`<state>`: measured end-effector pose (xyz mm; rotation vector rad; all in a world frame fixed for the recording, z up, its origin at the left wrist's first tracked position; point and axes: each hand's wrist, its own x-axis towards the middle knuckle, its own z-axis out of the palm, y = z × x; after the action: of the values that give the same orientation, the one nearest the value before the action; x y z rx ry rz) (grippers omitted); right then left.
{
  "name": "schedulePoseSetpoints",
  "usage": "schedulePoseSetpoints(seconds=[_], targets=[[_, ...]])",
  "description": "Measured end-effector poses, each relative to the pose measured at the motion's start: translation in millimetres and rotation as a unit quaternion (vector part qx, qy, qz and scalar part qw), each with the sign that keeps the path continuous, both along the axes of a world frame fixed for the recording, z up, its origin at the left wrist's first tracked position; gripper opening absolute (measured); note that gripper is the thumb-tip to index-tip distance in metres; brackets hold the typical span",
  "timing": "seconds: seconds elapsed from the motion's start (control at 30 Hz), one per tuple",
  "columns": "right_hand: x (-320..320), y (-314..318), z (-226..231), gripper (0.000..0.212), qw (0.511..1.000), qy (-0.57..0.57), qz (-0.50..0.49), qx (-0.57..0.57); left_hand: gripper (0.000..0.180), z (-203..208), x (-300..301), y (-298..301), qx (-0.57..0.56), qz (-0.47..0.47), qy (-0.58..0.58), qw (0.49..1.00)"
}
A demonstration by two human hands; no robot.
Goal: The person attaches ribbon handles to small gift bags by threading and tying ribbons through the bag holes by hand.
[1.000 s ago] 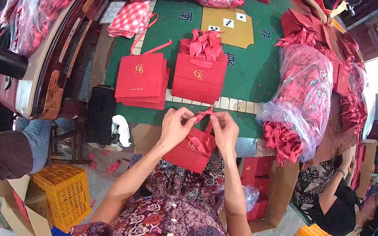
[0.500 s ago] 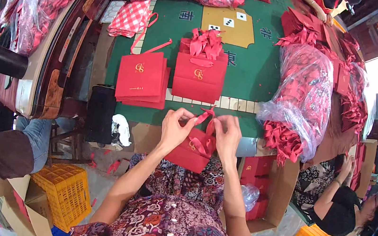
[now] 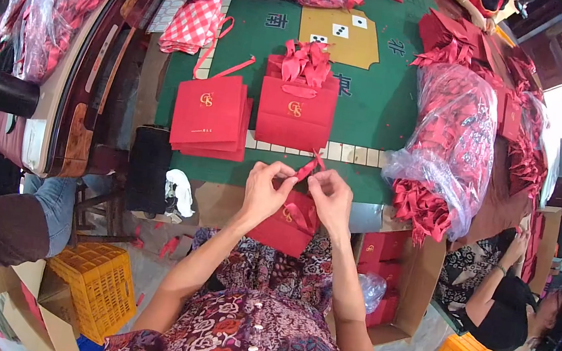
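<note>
A small red paper gift bag (image 3: 282,234) with a gold mark hangs at the table's near edge, in front of my body. Above it, my left hand (image 3: 268,189) pinches a red ribbon (image 3: 306,171) between thumb and fingers. My right hand (image 3: 331,201) closes on the same ribbon from the other side, the two sets of fingertips close together. Whether a knot sits between them I cannot make out. Just beyond, flat red bags (image 3: 207,115) lie stacked at left, and red bags with ribbon bows (image 3: 296,113) lie beside them.
Clear plastic sacks of red ribbon bags (image 3: 445,140) flank the green table (image 3: 252,44). A checked red-and-white pouch (image 3: 191,25) lies at far left. Below right stands a carton (image 3: 414,292) of red bags; a yellow crate (image 3: 92,289) is on the floor at left. Other people sit nearby.
My right hand has moved inward, nearer the left, and its fingers have drawn together on the ribbon. The ribbon's loose loop at the right has shrunk out of sight.
</note>
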<state>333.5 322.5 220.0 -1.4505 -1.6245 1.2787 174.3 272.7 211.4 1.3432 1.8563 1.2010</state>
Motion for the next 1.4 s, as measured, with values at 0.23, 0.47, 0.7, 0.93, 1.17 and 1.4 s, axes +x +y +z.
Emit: schedulePoseSetpoints(seconds=[0.23, 0.47, 0.7, 0.93, 1.17, 1.4], targets=[[-5.7, -8.8, 12.3, 0.015, 0.998, 0.056, 0.029, 0.005, 0.007, 3.6, 10.8, -1.6, 0.005, -0.014, 0.013, 1.000], [-7.0, -2.3, 25.2, 0.015, 0.998, -0.009, 0.057, 0.013, 0.008, 15.3, 17.1, -6.8, 0.036, -0.011, 0.118, 0.992], [16.5, 12.4, -3.3, 0.010, 0.983, 0.178, 0.010, -0.039, 0.041, 16.1, -3.6, -12.5, 0.113, -0.025, 0.168, 0.979], [23.3, 37.4, -17.3, 0.012, 0.984, 0.166, -0.042, -0.049, 0.058, 21.2, -10.1, -30.4, -0.090, -0.186, -0.074, 0.976], [35.7, 74.5, -16.4, 0.013, 0.987, 0.135, -0.089, -0.002, 0.054, 34.2, -12.6, -47.7, -0.104, -0.190, -0.089, 0.972], [37.6, 70.2, -6.3, 0.022, 0.984, 0.151, -0.085, -0.029, 0.052, 45.0, -21.3, -38.8, -0.043, -0.169, -0.140, 0.975]])
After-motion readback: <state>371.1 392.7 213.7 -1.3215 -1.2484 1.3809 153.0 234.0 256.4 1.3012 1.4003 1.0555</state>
